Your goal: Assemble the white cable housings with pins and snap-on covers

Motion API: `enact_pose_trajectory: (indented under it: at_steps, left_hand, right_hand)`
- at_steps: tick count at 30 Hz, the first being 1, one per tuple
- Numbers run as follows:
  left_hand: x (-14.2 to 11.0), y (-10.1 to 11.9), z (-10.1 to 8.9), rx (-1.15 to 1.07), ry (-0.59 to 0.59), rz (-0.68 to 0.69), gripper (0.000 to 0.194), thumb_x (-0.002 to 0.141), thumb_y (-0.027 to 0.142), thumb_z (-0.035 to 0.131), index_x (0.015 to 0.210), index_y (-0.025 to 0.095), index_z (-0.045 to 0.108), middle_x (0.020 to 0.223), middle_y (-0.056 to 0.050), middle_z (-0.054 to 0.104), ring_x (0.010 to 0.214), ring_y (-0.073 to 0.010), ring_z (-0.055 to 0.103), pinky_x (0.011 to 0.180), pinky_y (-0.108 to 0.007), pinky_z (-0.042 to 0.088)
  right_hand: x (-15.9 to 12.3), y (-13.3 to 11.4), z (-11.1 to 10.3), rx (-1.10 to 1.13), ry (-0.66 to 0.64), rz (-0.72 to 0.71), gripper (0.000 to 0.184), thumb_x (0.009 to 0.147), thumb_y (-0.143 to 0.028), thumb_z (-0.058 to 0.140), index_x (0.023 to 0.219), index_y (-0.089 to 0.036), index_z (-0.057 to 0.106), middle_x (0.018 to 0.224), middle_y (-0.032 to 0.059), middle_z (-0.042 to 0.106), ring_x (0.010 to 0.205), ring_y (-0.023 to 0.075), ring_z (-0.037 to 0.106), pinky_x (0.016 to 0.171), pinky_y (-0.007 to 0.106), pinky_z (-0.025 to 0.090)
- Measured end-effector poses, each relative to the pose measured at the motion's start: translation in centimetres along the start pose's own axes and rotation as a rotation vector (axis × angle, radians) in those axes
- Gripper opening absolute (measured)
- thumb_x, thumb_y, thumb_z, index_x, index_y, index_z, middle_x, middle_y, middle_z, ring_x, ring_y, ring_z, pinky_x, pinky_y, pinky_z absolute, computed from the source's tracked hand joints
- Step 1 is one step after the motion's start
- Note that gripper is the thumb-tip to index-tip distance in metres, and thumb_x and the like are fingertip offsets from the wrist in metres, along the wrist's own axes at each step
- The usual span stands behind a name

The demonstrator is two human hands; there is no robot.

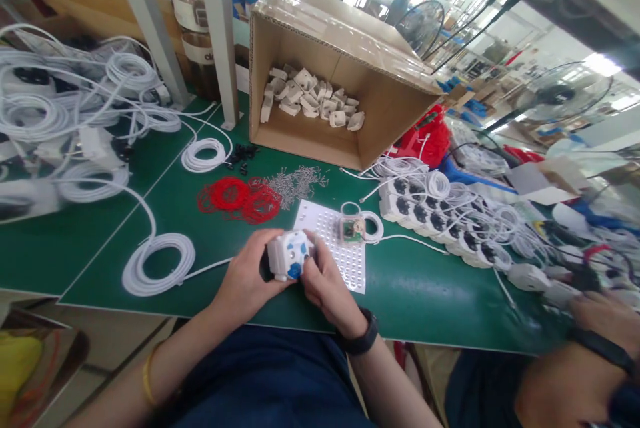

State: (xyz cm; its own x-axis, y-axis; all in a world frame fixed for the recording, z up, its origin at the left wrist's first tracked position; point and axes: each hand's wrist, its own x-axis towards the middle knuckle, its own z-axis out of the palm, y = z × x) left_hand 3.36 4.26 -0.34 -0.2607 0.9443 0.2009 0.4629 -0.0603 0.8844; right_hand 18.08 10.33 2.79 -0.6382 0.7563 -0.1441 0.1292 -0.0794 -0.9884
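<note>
Over the green table (425, 308), low centre of the frame, I hold one white block (283, 256): left hand (247, 278) clamped round its left side, between thumb and fingers, right hand (333, 281) closed against its right. Beyond sit one perforated plate (350, 268), two loose cable coils (159, 265) left, and one cardboard box (310, 138) upper centre.

One white-and-blue housing (289, 255), one perforated plate (354, 269), one small clear case (353, 232) and one cardboard box (320, 8) are seen at a green workbench (415, 288), with one pile of screws (300, 183) and more than a dozen white shells (310, 101), too heaped to tally exactly. Also pictured: two fans (555, 93), two stacked jars (191, 8), two upright posts (219, 35), two black wristbands (361, 333) and one gold bracelet (148, 375). The red loops (230, 195) are too tangled to number.
</note>
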Motion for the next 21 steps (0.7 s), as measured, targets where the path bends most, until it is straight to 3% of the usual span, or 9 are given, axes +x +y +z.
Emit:
enact_pose_trajectory:
  at_steps: [2,5,6,8,11,14,16,18,21]
  left_hand:
    - [-0.1,-0.8,0.1,-0.22,0.057,-0.099,0.064,0.067,0.029,0.073,0.12,0.026,0.038,0.122,-0.008,0.049,0.111,-0.023,0.054,0.095,-0.037,0.045]
    - [0.2,-1.2,-0.6,-0.479,0.002,-0.125,0.088,0.059,0.038,0.079,0.13,0.024,0.03,0.127,-0.01,0.046,0.118,-0.0257,0.05,0.096,-0.035,0.044]
    - [0.5,-1.1,-1.0,-0.531,-0.04,-0.134,0.089,0.06,0.045,0.077,0.132,0.023,0.03,0.127,-0.011,0.047,0.117,-0.0266,0.05,0.095,-0.034,0.045]
    - [1.2,-0.7,-2.0,-0.542,-0.112,-0.182,0.071,0.07,0.054,0.064,0.128,0.019,0.043,0.121,-0.011,0.054,0.111,-0.0263,0.054,0.092,-0.033,0.045]
    - [2.2,-0.3,-2.5,-0.427,-0.127,-0.286,0.043,0.083,0.05,0.05,0.106,0.016,0.061,0.101,-0.008,0.065,0.093,-0.0219,0.061,0.084,-0.03,0.047]
    - [2.6,-0.1,-2.0,-0.393,-0.085,-0.335,0.038,0.082,0.046,0.052,0.1,0.015,0.062,0.091,-0.006,0.067,0.082,-0.0198,0.062,0.075,-0.029,0.048]
    - [2.6,0.2,-1.8,-0.399,-0.061,-0.328,0.039,0.081,0.046,0.052,0.102,0.014,0.062,0.094,-0.007,0.067,0.084,-0.0206,0.062,0.076,-0.029,0.048]
    - [2.4,0.5,-2.1,-0.419,-0.096,-0.271,0.04,0.08,0.043,0.054,0.108,0.015,0.06,0.107,-0.01,0.064,0.095,-0.023,0.06,0.083,-0.031,0.048]
    - [1.9,0.7,-3.3,-0.371,-0.107,-0.126,0.051,0.079,0.036,0.059,0.126,0.02,0.048,0.133,-0.01,0.048,0.122,-0.0253,0.045,0.099,-0.034,0.04]
  right_hand:
    - [0.1,0.5,0.5,0.248,-0.036,0.158,0.048,0.079,-0.046,0.06,0.117,-0.02,0.048,0.081,0.0003,0.056,0.045,0.0047,0.038,0.036,0.017,0.03]
    - [0.2,0.6,1.4,0.433,0.007,0.221,0.043,0.068,-0.04,0.074,0.1,-0.019,0.055,0.069,-0.0041,0.051,0.039,0.001,0.023,0.03,0.015,0.017]
    - [0.3,0.6,1.6,0.452,0.028,0.211,0.042,0.066,-0.038,0.075,0.098,-0.018,0.056,0.069,-0.004,0.052,0.039,0.0009,0.025,0.03,0.014,0.017]
    - [0.4,0.5,1.8,0.449,0.045,0.193,0.04,0.066,-0.036,0.076,0.096,-0.017,0.058,0.068,-0.0035,0.053,0.04,0.0012,0.027,0.03,0.014,0.018]
    - [0.4,0.6,1.8,0.441,0.056,0.201,0.038,0.067,-0.034,0.075,0.096,-0.016,0.058,0.067,-0.0045,0.052,0.038,0.0008,0.028,0.028,0.014,0.019]
    - [0.3,0.8,1.7,0.427,0.065,0.211,0.038,0.069,-0.035,0.073,0.098,-0.016,0.057,0.068,-0.0048,0.052,0.037,0.0005,0.026,0.028,0.014,0.019]
    - [0.3,0.9,1.6,0.367,0.054,0.192,0.039,0.073,-0.036,0.069,0.105,-0.017,0.056,0.071,-0.0038,0.054,0.037,0.001,0.027,0.028,0.014,0.021]
    - [0.5,0.9,1.3,0.224,0.056,0.108,0.042,0.075,-0.035,0.067,0.111,-0.019,0.054,0.08,-0.0008,0.059,0.043,0.0036,0.038,0.033,0.015,0.031]
    - [1.1,1.4,0.3,-0.241,0.176,-0.175,0.04,0.075,-0.026,0.067,0.112,-0.019,0.052,0.099,0.006,0.06,0.074,0.0137,0.058,0.055,0.021,0.049]
